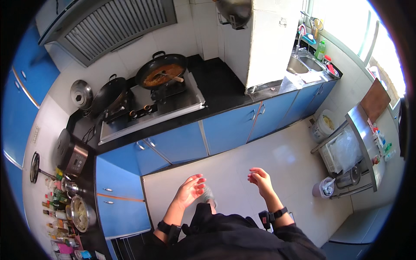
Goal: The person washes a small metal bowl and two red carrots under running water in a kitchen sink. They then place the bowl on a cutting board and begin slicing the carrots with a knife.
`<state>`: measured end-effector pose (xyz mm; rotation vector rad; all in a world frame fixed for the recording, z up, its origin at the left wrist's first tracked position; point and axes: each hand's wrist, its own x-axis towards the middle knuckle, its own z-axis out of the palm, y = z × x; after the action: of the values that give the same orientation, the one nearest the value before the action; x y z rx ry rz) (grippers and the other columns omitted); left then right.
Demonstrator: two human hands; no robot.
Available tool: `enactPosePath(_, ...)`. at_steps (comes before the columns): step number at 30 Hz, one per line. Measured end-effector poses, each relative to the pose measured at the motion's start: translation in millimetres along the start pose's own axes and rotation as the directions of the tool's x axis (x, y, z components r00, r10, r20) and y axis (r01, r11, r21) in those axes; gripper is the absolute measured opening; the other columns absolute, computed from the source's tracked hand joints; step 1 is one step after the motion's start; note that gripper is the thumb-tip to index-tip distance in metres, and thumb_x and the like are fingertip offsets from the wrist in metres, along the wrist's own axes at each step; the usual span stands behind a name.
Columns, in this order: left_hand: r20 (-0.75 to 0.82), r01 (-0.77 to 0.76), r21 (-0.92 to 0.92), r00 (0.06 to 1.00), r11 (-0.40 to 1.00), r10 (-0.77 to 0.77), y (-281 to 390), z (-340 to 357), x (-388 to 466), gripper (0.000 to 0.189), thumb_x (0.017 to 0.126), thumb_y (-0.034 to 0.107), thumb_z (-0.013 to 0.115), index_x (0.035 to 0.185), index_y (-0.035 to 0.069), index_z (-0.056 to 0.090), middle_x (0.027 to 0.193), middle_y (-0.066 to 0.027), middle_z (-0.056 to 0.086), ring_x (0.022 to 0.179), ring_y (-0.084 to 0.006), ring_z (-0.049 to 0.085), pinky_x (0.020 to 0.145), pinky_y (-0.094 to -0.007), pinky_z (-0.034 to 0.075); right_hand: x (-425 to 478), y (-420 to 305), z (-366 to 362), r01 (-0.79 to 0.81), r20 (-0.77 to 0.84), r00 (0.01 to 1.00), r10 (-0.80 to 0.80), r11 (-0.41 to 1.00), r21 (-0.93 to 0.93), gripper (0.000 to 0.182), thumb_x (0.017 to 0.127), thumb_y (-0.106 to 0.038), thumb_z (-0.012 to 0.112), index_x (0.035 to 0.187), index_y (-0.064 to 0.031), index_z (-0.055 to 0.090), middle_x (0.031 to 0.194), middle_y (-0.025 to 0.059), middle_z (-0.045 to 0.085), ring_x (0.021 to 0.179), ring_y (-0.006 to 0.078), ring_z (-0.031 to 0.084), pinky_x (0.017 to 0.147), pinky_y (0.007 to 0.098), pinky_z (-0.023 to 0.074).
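Both hands are raised in front of my body above the pale tiled floor. My left hand [191, 190] is half curled with its fingers apart and touches nothing. To its right, my right hand [260, 180] is bent at the wrist, its fingers loosely curled, with no object seen in it. Each wrist wears a black strap with a small device. Beyond them, a black wok [161, 71] holding reddish-brown food and a wooden-handled utensil [175, 77] sits on the gas stove [187, 100]. A second dark wok [110, 94] stands on the left burner.
Blue cabinets [229, 128] run under the black counter [224, 104]. On the left are a rice cooker [76, 161], bottles and a metal bowl [89, 213]. At right stand a metal shelf table [360, 130], a white bucket [320, 128] and a bin [320, 191]; a double sink [297, 66] lies behind.
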<state>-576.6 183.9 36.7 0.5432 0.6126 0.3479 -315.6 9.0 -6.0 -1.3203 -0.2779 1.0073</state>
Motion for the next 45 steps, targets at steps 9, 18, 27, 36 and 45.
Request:
enactPosePath(9, 0.235, 0.24, 0.145, 0.934, 0.96, -0.269, -5.4, 119.9, 215.4, 0.015, 0.083, 0.015, 0.063, 0.093, 0.014, 0.052, 0.086, 0.0022, 0.057, 0.08, -0.0091, 0.059, 0.068, -0.023, 0.05, 54.7, -66.7, -110.4, 0.101, -0.345, 0.936, -0.072, 0.993, 0.067, 0.021, 0.083, -0.009, 0.055, 0.103, -0.0048, 0.056, 0.083, 0.0041, 0.059, 0.073, 0.0133, 0.059, 0.068, 0.0242, 0.0482)
enactPosePath(18, 0.399, 0.236, 0.303, 0.848, 0.923, -0.348, -2.5, 296.2, 403.8, 0.042, 0.081, 0.001, 0.062, 0.061, 0.018, 0.029, 0.053, 0.0069, 0.034, 0.041, -0.005, 0.029, 0.04, -0.0205, 0.019, 137.8, -165.6, -202.8, 0.279, -0.523, 0.83, -0.192, 0.956, 0.092, 0.016, 0.081, -0.003, 0.06, 0.09, -0.0086, 0.047, 0.079, 0.0014, 0.053, 0.069, 0.0115, 0.056, 0.064, 0.0235, 0.0462)
enactPosePath(27, 0.48, 0.027, 0.303, 0.859, 0.953, -0.177, -44.9, 468.8, 583.3, 0.042, 0.076, -0.002, 0.065, 0.056, 0.017, 0.032, 0.052, 0.0065, 0.035, 0.042, -0.0045, 0.031, 0.038, -0.0202, 0.024, 280.9, -297.0, -349.1, 0.405, -0.473, 0.78, -0.409, 0.907, -0.116, 0.03, 0.077, -0.003, 0.065, 0.069, -0.012, 0.038, 0.063, -0.0055, 0.037, 0.057, 0.0044, 0.034, 0.05, 0.0189, 0.03)
enactPosePath(36, 0.324, -0.36, 0.338, 0.912, 0.87, 0.252, -22.8, 618.3, 692.9, 0.031, 0.069, -0.007, 0.065, 0.062, 0.014, 0.043, 0.06, 0.0047, 0.043, 0.045, -0.0047, 0.037, 0.04, -0.0194, 0.03, 424.8, -453.4, -443.6, 0.577, -0.301, 0.708, -0.639, 0.769, -0.276, 0.022, 0.071, 0.003, 0.061, 0.062, -0.0082, 0.044, 0.06, -0.0068, 0.04, 0.055, 0.0034, 0.037, 0.049, 0.0195, 0.0319)
enactPosePath(45, 0.14, -0.433, 0.432, 0.899, 0.791, 0.416, -20.0, 643.0, 856.6, 0.028, 0.074, -0.006, 0.06, 0.066, 0.014, 0.042, 0.059, 0.0036, 0.044, 0.048, -0.0059, 0.042, 0.044, -0.0177, 0.036, 553.8, -507.3, -515.6, 0.563, -0.177, 0.764, -0.621, 0.774, -0.289, 0.019, 0.066, 0.003, 0.059, 0.062, -0.0048, 0.042, 0.058, -0.0033, 0.042, 0.057, 0.0056, 0.039, 0.051, 0.0222, 0.0352)
